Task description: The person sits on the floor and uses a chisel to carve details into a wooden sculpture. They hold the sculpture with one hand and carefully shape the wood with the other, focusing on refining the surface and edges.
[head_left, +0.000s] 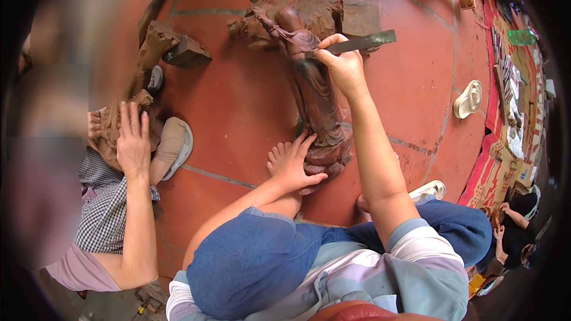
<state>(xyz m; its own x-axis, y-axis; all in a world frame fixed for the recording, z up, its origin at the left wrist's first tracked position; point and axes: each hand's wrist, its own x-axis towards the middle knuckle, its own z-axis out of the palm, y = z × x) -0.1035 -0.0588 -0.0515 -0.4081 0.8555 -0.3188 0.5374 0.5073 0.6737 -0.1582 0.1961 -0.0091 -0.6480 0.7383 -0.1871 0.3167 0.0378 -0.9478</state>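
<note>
Right hand clamped on chisel over the wooden statue; left hand unseen. A slip could gouge it.

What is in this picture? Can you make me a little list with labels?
Right hand: grip shut on a flat metal chisel
Chisel: its end is against the dark wooden statue
Statue: lying on the red tile floor
Bare foot: resting on the statue's base
Left hand: not in view
Nearby: another person's hand on a second carving
</note>
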